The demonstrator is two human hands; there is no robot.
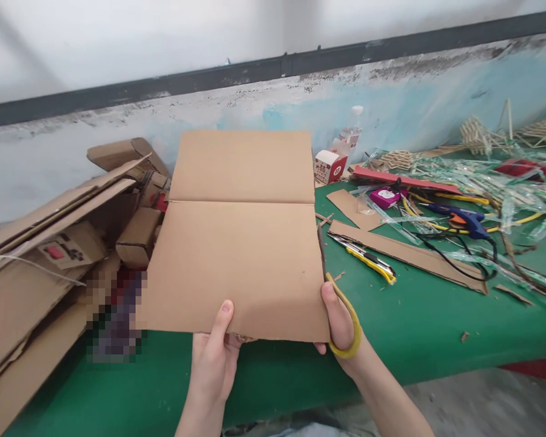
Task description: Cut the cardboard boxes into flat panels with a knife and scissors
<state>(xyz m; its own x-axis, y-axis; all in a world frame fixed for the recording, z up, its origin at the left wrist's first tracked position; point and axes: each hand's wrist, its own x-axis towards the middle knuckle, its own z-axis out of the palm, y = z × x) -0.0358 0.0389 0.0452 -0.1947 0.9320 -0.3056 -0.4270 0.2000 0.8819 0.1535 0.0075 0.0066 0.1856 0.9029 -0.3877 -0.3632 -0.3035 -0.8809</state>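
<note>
A brown cardboard sheet (241, 261) with one crease across it is held up in front of me. My left hand (216, 352) grips its bottom edge, thumb on top and fingers underneath. At the lower right corner is my right hand (339, 318), its thumb inside the large yellow handle loop of what look like scissors (355, 328). Their dark blade runs along the sheet's right edge; the rest of them is hidden. Just right of the sheet, a yellow utility knife (368, 262) lies beside a long cardboard strip (404, 252).
Folded cardboard (50, 255) is piled on the left of the green table (437, 340). To the right lie a blue glue gun (468, 221), a purple tape measure (384, 197) and tangled clear-green strips (464, 170). A small box (330, 167) and a bottle (352, 130) stand by the wall.
</note>
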